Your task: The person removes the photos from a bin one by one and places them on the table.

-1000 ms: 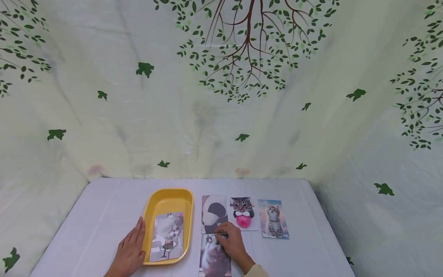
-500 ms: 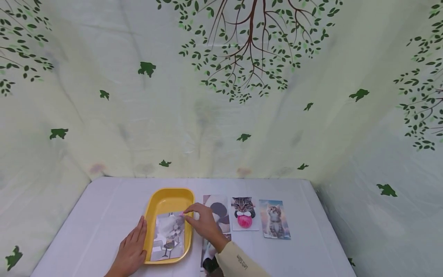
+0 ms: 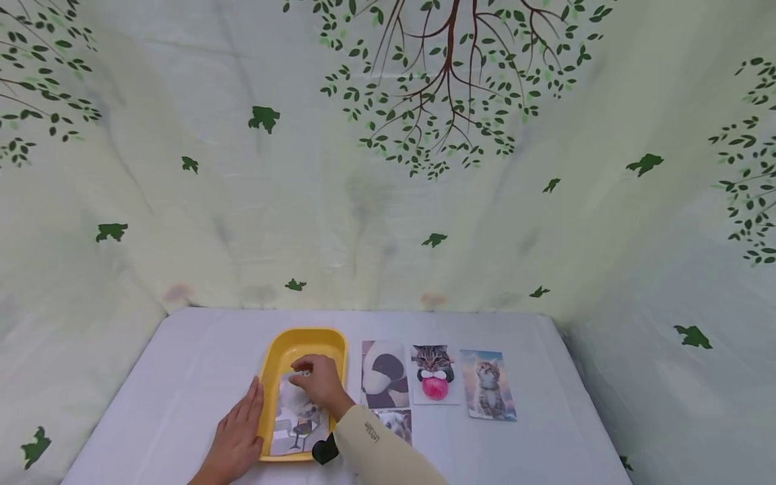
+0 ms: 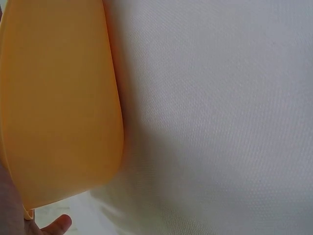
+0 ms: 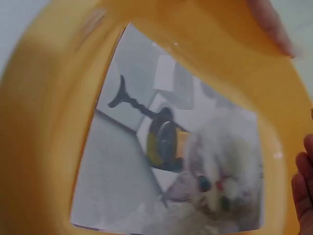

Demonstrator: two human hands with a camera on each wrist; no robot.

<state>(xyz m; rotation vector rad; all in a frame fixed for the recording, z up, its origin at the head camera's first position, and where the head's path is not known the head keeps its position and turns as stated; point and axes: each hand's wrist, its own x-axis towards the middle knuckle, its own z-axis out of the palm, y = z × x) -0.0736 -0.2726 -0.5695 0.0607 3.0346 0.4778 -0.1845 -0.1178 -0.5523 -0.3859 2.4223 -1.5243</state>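
Observation:
A yellow tray (image 3: 336, 343) stands on the table with a picture card (image 3: 297, 421) lying flat inside it. The card shows a pale, fluffy animal and a dark stool. My left hand (image 3: 235, 431) rests with straight fingers along the tray's left side; the left wrist view shows the tray's outer wall (image 4: 63, 107). Over the tray, my right hand (image 3: 321, 384) hovers at the card's upper end. Its thumb and index finger are bent, their tips apart, with nothing visible between them. In the right wrist view a finger (image 5: 271, 24) shows apart from the card.
Right of the tray lie a grey-and-white picture card (image 3: 384, 374), a cat card with a pink ball (image 3: 433, 374) and a kitten card (image 3: 488, 385). Another card (image 3: 397, 424) is partly covered by the right sleeve (image 3: 382, 448). A leaf-patterned sheet (image 3: 388, 202) hangs behind the table.
My right hand has moved left from the cards on the table, past the tray's right rim, to above the card inside. The left hand has stayed against the tray.

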